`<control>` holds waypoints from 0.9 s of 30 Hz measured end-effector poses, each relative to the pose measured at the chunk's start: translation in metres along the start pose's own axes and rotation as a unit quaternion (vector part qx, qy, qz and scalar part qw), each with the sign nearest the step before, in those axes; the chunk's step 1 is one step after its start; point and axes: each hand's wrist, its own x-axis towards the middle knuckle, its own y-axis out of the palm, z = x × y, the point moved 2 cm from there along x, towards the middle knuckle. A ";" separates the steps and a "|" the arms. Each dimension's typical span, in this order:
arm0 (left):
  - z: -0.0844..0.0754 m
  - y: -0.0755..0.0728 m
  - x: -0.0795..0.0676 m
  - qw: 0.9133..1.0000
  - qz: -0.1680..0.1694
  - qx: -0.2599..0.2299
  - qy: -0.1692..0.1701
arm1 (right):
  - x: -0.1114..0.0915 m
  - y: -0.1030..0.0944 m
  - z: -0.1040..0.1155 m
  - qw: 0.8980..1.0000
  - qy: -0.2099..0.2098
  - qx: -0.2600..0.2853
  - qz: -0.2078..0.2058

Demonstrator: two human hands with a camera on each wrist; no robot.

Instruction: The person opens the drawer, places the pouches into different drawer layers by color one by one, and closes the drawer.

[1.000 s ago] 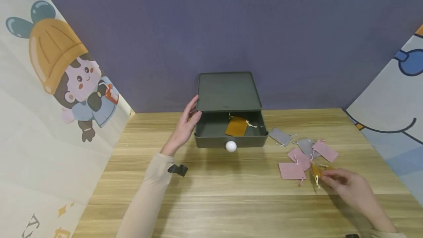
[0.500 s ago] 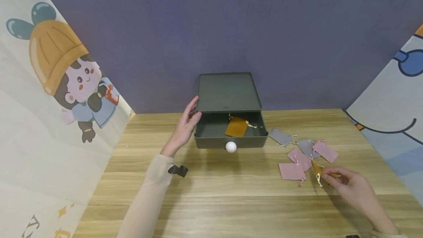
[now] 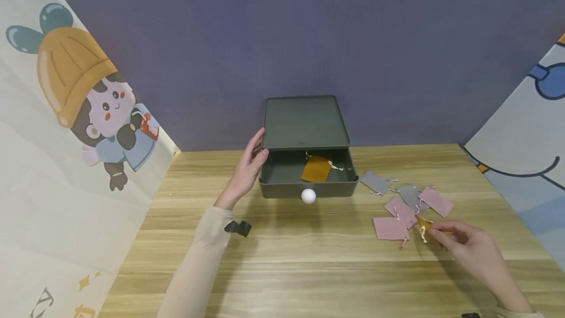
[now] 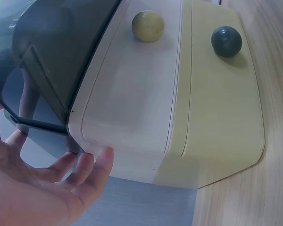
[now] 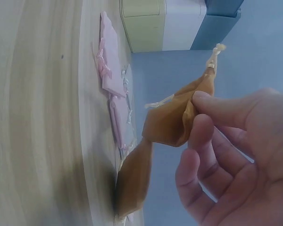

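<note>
My right hand [image 3: 474, 249] pinches a mustard-brown drawstring pouch [image 5: 172, 120] between thumb and fingers, above the table at the right. Its pale cord ends dangle free. Just below it in the right wrist view, another brown pouch [image 5: 134, 181] stands at the table surface; my hand mostly hides it in the head view. At the middle back, a dark green drawer [image 3: 287, 190] with a white knob [image 3: 308, 196] is pulled out, with a brown pouch [image 3: 316, 169] lying inside. My left hand [image 3: 243, 173] rests its spread fingers against the left side of the drawer unit [image 3: 304, 121].
Pink pouches [image 3: 391, 228] and grey pouches [image 3: 375, 182] lie loosely grouped right of the drawer, some overlapping. Below the green drawer, the left wrist view shows a white drawer [image 4: 132, 89] and a yellow drawer [image 4: 221, 103], both pushed in. A purple-blue backdrop [image 3: 304, 28] stands behind.
The brown pouch in my right hand has shifted and turned slightly, staying pinched near the pink pouches. My left hand and the drawer have not moved.
</note>
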 end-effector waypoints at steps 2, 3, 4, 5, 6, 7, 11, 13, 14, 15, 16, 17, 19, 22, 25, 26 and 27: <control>0.000 0.000 0.000 1.000 -0.001 0.002 -0.001 | 0.000 0.000 0.002 1.000 -0.001 0.001 -0.002; 0.000 0.000 0.000 1.000 -0.001 0.003 -0.001 | 0.000 0.000 0.003 1.000 0.001 0.003 -0.001; 0.000 0.000 0.000 1.000 -0.001 0.004 -0.001 | 0.000 -0.001 0.004 1.000 0.003 0.004 0.001; 0.000 0.000 0.000 1.000 -0.001 0.005 -0.001 | 0.000 -0.001 0.005 1.000 0.004 0.005 0.001; 0.000 0.000 -0.001 1.000 -0.001 0.005 -0.002 | 0.000 -0.001 0.006 1.000 0.007 0.007 0.004; -0.001 0.001 -0.001 1.000 -0.001 0.005 -0.002 | 0.000 -0.002 0.007 1.000 0.011 0.009 0.007; -0.001 0.001 -0.001 1.000 0.001 0.002 -0.005 | -0.001 -0.003 0.009 1.000 0.019 0.018 0.017; -0.001 0.002 -0.001 1.000 0.002 0.002 -0.005 | -0.002 -0.004 0.010 0.999 0.016 0.026 0.019; -0.001 0.002 -0.001 1.000 0.002 0.001 -0.004 | -0.002 -0.004 0.011 0.999 0.013 0.029 0.018; -0.001 0.002 -0.001 1.000 0.003 0.001 -0.004 | -0.002 -0.004 0.011 0.999 0.010 0.033 0.016; -0.001 0.002 -0.001 1.000 0.003 0.001 -0.003 | -0.002 -0.004 0.012 0.999 0.006 0.036 0.014; -0.001 0.002 -0.001 1.000 0.004 0.001 -0.002 | -0.002 -0.004 0.013 0.999 0.003 0.039 0.013; -0.001 0.002 -0.001 1.000 0.003 0.001 -0.001 | -0.001 -0.005 0.015 0.999 -0.004 0.043 0.009; -0.001 0.002 -0.001 1.000 0.002 0.000 -0.001 | 0.001 -0.006 0.017 0.999 -0.015 0.046 0.002; 0.000 0.002 -0.001 1.000 0.000 0.000 -0.002 | 0.002 -0.006 0.019 0.999 -0.017 0.052 -0.003; 0.000 0.001 -0.001 1.000 0.000 0.001 -0.002 | 0.003 -0.006 0.020 0.999 -0.014 0.052 -0.003; 0.000 0.001 -0.001 1.000 0.000 0.001 -0.002 | 0.003 -0.007 0.020 0.999 -0.011 0.052 -0.003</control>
